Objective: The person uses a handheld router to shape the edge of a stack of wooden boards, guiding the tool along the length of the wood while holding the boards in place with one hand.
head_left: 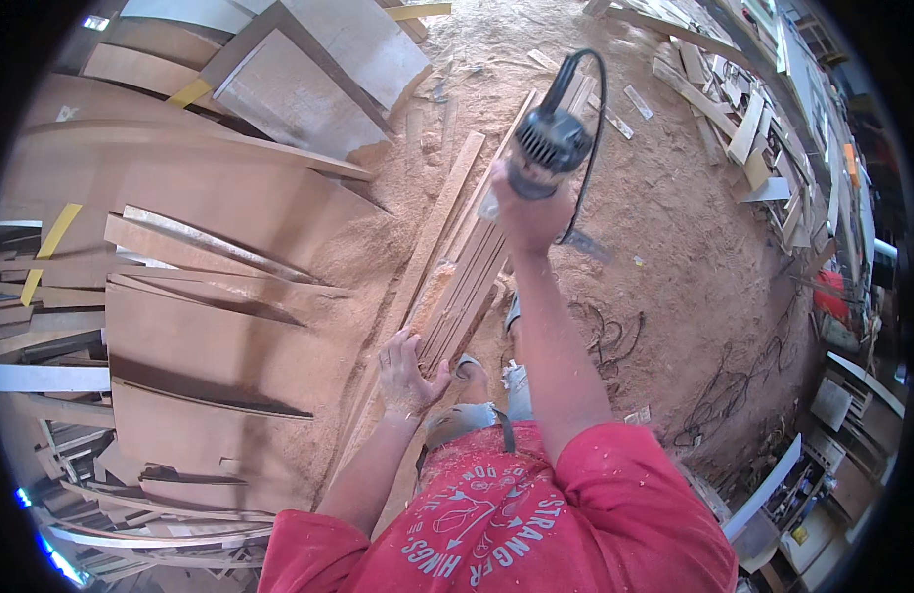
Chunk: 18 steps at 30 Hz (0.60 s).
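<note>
Right hand [529,210] grips a black power tool [546,146] above the far end of the wooden strips [467,287]. Left hand [405,373], fingers spread flat, presses their near end; strips run lengthwise away from it.

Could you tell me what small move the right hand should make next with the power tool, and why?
Probably lower it onto the wooden strips. The right hand holds the power tool over their far end, while the left hand presses flat on their near end, steadying them.

Black power tool [548,143]; red shirt [536,519]; tan wood strips [467,282]; orange-brown sawdust [674,247].
</note>
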Each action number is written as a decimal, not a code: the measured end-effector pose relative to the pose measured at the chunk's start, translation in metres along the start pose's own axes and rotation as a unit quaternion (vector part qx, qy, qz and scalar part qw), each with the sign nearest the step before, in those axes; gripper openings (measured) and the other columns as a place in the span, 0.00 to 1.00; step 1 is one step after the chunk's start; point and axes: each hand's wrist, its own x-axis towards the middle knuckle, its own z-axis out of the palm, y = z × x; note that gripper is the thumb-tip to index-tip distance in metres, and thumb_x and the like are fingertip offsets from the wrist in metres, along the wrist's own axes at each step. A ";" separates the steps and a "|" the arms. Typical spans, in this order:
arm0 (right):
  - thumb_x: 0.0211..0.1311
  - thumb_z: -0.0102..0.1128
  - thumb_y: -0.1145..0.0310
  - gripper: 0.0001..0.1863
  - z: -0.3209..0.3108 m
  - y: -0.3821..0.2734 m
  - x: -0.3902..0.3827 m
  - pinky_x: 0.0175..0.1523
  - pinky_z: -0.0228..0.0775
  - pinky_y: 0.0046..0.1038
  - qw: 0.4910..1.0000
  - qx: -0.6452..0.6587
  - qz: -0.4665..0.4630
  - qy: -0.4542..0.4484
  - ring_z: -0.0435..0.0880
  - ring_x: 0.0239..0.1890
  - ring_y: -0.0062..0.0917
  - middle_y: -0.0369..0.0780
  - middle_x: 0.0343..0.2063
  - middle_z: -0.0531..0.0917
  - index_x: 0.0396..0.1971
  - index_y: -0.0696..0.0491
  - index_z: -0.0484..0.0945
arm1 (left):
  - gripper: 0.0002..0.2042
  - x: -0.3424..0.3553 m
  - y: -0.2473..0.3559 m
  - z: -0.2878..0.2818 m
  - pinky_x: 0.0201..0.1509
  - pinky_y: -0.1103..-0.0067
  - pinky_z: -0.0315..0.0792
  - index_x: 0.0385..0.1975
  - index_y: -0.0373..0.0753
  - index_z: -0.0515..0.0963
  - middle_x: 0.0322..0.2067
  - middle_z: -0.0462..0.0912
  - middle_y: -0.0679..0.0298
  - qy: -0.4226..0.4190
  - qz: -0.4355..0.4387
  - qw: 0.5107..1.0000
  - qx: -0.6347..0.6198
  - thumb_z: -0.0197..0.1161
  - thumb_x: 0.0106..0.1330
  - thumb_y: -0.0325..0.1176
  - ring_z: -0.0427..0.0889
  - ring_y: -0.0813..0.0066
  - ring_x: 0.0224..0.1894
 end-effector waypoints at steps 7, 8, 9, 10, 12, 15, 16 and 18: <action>0.46 0.87 0.60 0.32 -0.012 0.050 -0.015 0.49 0.90 0.35 0.996 -0.040 -0.070 -0.045 0.98 0.42 0.36 0.43 0.43 0.95 0.52 0.57 0.87 | 0.33 0.001 0.000 0.003 0.77 0.48 0.70 0.64 0.35 0.76 0.67 0.79 0.43 0.001 0.007 1.000 0.001 0.78 0.63 0.44 0.77 0.38 0.69; 0.45 0.86 0.61 0.32 -0.009 0.056 -0.009 0.48 0.89 0.35 0.996 -0.037 -0.068 -0.040 0.98 0.42 0.37 0.44 0.43 0.95 0.52 0.57 0.87 | 0.33 0.001 -0.003 0.004 0.77 0.48 0.70 0.64 0.35 0.76 0.67 0.79 0.43 -0.001 0.009 1.000 0.000 0.78 0.63 0.44 0.77 0.38 0.69; 0.44 0.86 0.61 0.32 -0.009 0.063 -0.003 0.48 0.89 0.35 0.989 -0.056 -0.127 -0.044 0.97 0.42 0.38 0.44 0.43 0.95 0.53 0.56 0.87 | 0.33 0.000 -0.005 0.004 0.77 0.48 0.69 0.64 0.35 0.75 0.68 0.79 0.43 -0.006 0.010 1.000 0.000 0.78 0.63 0.44 0.77 0.38 0.70; 0.44 0.86 0.61 0.33 -0.008 0.069 0.004 0.48 0.89 0.35 0.984 -0.066 -0.156 -0.047 0.97 0.43 0.38 0.44 0.43 0.95 0.53 0.56 0.87 | 0.33 -0.001 -0.007 0.005 0.77 0.48 0.69 0.64 0.35 0.75 0.68 0.79 0.43 -0.011 0.011 1.000 0.000 0.78 0.63 0.44 0.76 0.38 0.70; 0.43 0.86 0.62 0.34 -0.006 0.077 0.019 0.49 0.90 0.35 0.983 -0.069 -0.168 -0.037 0.97 0.43 0.39 0.44 0.43 0.94 0.54 0.56 0.86 | 0.33 -0.001 -0.004 0.003 0.78 0.47 0.68 0.64 0.36 0.75 0.68 0.79 0.43 -0.019 0.003 1.000 0.006 0.78 0.63 0.45 0.76 0.38 0.71; 0.41 0.86 0.62 0.37 -0.001 0.081 0.039 0.50 0.90 0.35 0.988 -0.038 -0.150 -0.022 0.97 0.43 0.37 0.43 0.43 0.94 0.56 0.56 0.85 | 0.34 0.000 -0.002 0.002 0.78 0.46 0.68 0.65 0.36 0.75 0.69 0.78 0.42 -0.024 -0.001 1.000 0.010 0.78 0.62 0.45 0.76 0.37 0.71; 0.40 0.86 0.62 0.38 0.000 0.081 0.046 0.50 0.90 0.35 0.988 -0.015 -0.150 -0.017 0.97 0.43 0.35 0.42 0.42 0.94 0.56 0.55 0.85 | 0.34 0.001 -0.002 0.001 0.77 0.46 0.69 0.66 0.36 0.75 0.70 0.78 0.43 -0.022 0.005 1.000 0.005 0.78 0.62 0.43 0.76 0.37 0.71; 0.40 0.89 0.63 0.37 0.004 0.077 0.062 0.51 0.91 0.34 0.989 -0.056 -0.137 -0.013 0.96 0.43 0.32 0.41 0.43 0.94 0.56 0.55 0.85 | 0.34 0.001 -0.003 0.001 0.76 0.46 0.69 0.66 0.36 0.74 0.70 0.78 0.42 -0.018 0.006 1.000 -0.002 0.78 0.62 0.43 0.76 0.37 0.70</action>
